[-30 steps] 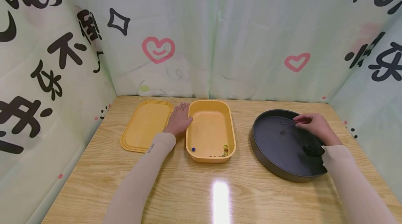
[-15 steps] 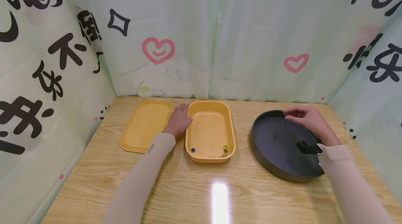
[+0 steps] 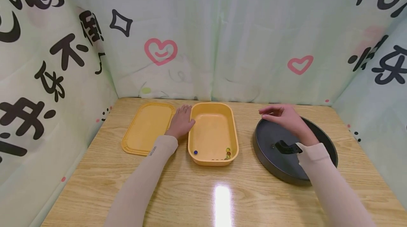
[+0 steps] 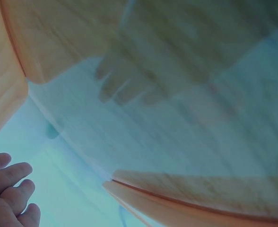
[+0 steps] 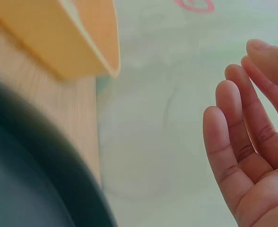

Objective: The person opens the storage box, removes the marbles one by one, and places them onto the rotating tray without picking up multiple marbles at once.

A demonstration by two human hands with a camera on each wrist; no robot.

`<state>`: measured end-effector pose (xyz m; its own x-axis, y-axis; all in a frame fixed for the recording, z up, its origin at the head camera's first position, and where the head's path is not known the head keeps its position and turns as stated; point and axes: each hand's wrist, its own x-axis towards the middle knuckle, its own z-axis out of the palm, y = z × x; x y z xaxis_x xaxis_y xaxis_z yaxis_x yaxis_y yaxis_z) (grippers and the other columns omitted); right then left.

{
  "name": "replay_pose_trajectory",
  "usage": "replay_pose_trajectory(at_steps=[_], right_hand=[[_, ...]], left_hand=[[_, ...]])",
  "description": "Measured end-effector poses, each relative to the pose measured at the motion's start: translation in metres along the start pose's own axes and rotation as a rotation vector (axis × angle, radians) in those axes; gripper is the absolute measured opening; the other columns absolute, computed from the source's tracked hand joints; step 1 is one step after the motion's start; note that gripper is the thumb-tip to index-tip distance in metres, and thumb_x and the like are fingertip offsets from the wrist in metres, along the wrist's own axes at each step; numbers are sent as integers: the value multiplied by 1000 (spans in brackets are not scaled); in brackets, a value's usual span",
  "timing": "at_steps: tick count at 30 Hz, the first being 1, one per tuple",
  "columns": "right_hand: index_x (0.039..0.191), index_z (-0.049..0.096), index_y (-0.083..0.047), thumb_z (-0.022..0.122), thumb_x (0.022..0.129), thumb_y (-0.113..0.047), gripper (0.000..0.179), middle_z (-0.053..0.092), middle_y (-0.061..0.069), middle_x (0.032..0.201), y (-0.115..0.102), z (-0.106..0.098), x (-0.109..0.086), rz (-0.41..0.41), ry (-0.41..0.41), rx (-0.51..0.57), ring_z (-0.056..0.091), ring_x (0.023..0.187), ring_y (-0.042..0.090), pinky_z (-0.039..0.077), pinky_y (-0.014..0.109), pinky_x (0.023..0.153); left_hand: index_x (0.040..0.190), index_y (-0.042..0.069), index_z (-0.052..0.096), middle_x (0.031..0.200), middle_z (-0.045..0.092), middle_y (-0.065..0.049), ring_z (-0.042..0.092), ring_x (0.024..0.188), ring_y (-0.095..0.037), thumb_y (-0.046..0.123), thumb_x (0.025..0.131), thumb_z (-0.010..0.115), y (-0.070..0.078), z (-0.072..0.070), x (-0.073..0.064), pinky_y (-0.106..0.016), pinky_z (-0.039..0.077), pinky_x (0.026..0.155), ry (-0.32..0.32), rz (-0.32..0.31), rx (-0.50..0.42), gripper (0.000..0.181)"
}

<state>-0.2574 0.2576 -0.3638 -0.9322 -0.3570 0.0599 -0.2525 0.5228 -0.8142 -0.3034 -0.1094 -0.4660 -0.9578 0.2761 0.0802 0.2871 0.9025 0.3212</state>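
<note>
My left hand (image 3: 181, 122) lies with straight fingers between a yellow lid (image 3: 147, 126) and a yellow rectangular box (image 3: 235, 128), its thumb at the box's left rim. Inside the box are a dark blue marble (image 3: 195, 152) at front left and several coloured marbles (image 3: 228, 152) at front right. Over the far left rim of a round dark pan (image 3: 279, 174) hovers my right hand (image 3: 283, 115). Its thumb and index fingertips (image 5: 262, 49) come close together in the right wrist view; I cannot tell whether something small is between them. A small clear marble (image 3: 272, 146) lies in the pan.
Wooden table (image 3: 190, 191) under everything, with a bright light reflection at the front. Printed curtains (image 3: 254, 36) stand along the back and both sides. A black device (image 3: 286, 147) is worn on the right wrist, above the pan.
My right hand has moved left across the pan to its far left rim. The small marble in the pan has shifted toward the front left; another is now hidden behind the hand. Left hand unchanged.
</note>
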Motion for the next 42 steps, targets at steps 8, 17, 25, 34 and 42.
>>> replay_pose_trajectory(at_steps=[8, 17, 25, 34, 42], right_hand=[[115, 64, 1, 66, 87, -23, 36, 63, 23, 117, -16, 35, 29, -33, -103, 46, 63, 93, 5, 53, 19, 82], [110, 67, -1, 67, 86, -17, 29, 66, 19, 111, -25, 74, 58, -94, -243, 86, 65, 94, 14, 55, 24, 82], [109, 66, 2, 67, 85, -11, 27, 66, 22, 110, -30, 105, 77, -135, -414, 92, 64, 90, 16, 54, 25, 82], [108, 66, 7, 67, 83, -2, 27, 67, 25, 103, -33, 137, 89, -216, -537, 17, 61, 81, 7, 54, 22, 77], [105, 67, 5, 69, 81, -2, 25, 69, 20, 98, -35, 160, 93, -274, -643, -48, 61, 78, 5, 54, 25, 75]], left_hand=[[144, -3, 31, 150, 34, -19, 24, 143, -32, 25, 95, 41, -1, 1, 0, -43, 15, 120, 5, 2, -7, 58], [145, -3, 30, 150, 33, -19, 23, 144, -31, 26, 94, 40, -2, 2, 1, -43, 14, 120, 1, -3, -9, 59], [144, -3, 31, 150, 35, -18, 25, 143, -31, 26, 94, 42, -1, 4, 2, -42, 15, 120, 16, -8, 1, 59], [143, -2, 33, 149, 37, -18, 26, 143, -30, 28, 93, 42, -2, 6, 4, -41, 16, 120, 25, -15, 28, 59], [143, -3, 33, 148, 38, -18, 27, 142, -31, 28, 93, 43, -1, 5, 4, -41, 16, 120, 26, -15, 36, 60]])
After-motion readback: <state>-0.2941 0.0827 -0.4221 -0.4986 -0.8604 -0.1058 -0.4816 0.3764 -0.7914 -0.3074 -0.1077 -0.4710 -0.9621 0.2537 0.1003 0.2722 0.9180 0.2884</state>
